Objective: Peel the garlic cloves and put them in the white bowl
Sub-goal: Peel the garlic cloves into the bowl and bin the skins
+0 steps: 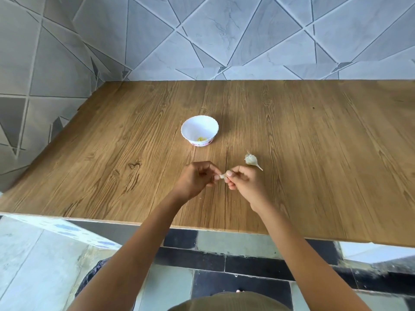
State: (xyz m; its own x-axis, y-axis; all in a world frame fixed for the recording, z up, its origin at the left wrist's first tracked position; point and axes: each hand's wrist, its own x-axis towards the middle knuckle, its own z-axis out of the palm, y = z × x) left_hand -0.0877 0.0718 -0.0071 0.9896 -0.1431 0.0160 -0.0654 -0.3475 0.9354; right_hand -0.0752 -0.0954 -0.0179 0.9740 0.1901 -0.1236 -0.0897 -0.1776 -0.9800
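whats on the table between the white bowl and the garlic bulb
Nothing: in the head view, only bare wooden table separates the white bowl from the garlic bulb.

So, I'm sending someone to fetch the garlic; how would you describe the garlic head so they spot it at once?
On the wooden table, find the white bowl near the middle. Nearer the person and to the bowl's right, beyond the right hand, lies the garlic head. Unlike the bowl, it is small, pale and papery, with a thin stem sticking out, and no hand touches it.
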